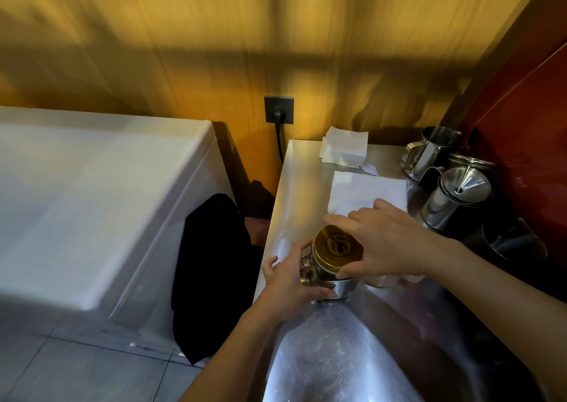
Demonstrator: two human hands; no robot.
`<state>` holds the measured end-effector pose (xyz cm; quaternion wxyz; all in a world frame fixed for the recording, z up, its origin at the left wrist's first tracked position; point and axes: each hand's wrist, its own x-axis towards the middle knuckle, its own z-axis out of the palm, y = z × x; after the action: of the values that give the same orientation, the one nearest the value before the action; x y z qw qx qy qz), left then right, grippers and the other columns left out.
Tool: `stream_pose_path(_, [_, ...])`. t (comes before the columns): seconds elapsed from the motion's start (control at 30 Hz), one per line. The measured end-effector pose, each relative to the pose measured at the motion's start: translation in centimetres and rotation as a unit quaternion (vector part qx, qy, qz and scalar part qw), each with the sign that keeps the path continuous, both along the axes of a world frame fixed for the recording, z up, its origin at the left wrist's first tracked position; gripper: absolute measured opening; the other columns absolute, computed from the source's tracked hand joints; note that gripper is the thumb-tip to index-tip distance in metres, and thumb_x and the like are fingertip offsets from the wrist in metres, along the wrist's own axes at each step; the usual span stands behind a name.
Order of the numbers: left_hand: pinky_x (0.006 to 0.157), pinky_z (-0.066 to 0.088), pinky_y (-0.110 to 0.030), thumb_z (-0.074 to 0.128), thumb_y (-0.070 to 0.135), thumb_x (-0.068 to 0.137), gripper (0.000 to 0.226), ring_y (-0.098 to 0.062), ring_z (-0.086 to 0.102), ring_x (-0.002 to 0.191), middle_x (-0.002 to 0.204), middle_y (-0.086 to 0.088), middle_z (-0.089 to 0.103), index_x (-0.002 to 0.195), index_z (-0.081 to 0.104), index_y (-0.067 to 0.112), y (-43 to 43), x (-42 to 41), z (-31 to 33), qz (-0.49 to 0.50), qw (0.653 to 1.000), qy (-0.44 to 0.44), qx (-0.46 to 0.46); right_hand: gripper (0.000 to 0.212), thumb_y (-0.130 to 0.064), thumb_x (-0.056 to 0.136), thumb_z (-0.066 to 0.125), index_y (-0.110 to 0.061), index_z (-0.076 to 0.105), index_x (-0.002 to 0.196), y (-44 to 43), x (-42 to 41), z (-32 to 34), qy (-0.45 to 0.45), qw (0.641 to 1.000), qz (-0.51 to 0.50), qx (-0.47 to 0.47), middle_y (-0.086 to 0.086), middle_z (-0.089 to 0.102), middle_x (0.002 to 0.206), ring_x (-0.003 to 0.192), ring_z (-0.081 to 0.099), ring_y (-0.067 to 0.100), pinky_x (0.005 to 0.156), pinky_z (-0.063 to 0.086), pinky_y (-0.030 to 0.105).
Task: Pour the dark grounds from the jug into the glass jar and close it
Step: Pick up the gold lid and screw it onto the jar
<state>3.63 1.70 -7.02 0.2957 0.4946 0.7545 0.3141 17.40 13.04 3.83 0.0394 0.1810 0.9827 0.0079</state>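
A glass jar stands on the steel counter near its left edge. A gold lid with a dark emblem sits on top of it. My left hand wraps the jar's left side, around its handle. My right hand grips the lid from the right, fingers spread over its rim. A steel jug with a handle stands at the back right. A few dark specks lie on the counter in front of the jar.
White paper sheet lies behind the jar, a napkin stack farther back. A steel pot with a funnel and a dark container stand right. White chest appliance and black cloth are left; a wall socket is behind.
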Motion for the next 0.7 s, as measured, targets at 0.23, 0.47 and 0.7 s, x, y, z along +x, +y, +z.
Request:
stream_pose_path(0.23, [0.098, 0.002, -0.029, 0.075, 0.061, 0.055, 0.083, 0.017, 0.022, 0.100, 0.107, 0.044, 0.037, 0.104, 0.009, 0.075, 0.3, -1.6, -0.1, -0.084, 0.996, -0.005, -0.008, 0.067, -0.060, 0.078, 0.053, -0.030, 0.031, 0.134, 0.0, -0.1, -0.3, 0.004, 0.993, 0.113, -0.022, 0.002, 0.048, 0.125, 0.105, 0.044, 0.020, 0.086, 0.038, 0.034])
stream_pose_path(0.47, [0.104, -0.005, -0.033, 0.076, 0.060, 0.054, 0.082, 0.003, 0.028, 0.112, 0.115, 0.029, 0.045, 0.115, 0.022, 0.059, 1.4, -3.3, 0.7, -0.155, 0.987, 0.014, -0.048, 0.055, -0.054, 0.078, 0.056, -0.013, 0.055, 0.115, -0.4, -1.1, -1.2, 0.047, 0.987, 0.150, 0.016, 0.011, 0.061, 0.089, 0.069, 0.055, 0.023, 0.053, 0.041, 0.026])
stream_pose_path(0.7, [0.101, 0.002, -0.032, 0.072, 0.065, 0.049, 0.078, 0.028, 0.029, 0.100, 0.098, 0.045, 0.042, 0.107, 0.019, 0.069, 0.3, -1.8, 0.1, -0.106, 0.993, 0.031, 0.033, 0.050, -0.057, 0.075, 0.047, -0.012, 0.061, 0.089, -1.2, -1.2, -2.5, 0.131, 0.988, 0.081, 0.021, 0.006, 0.058, 0.072, 0.050, 0.051, 0.022, 0.041, 0.029, 0.023])
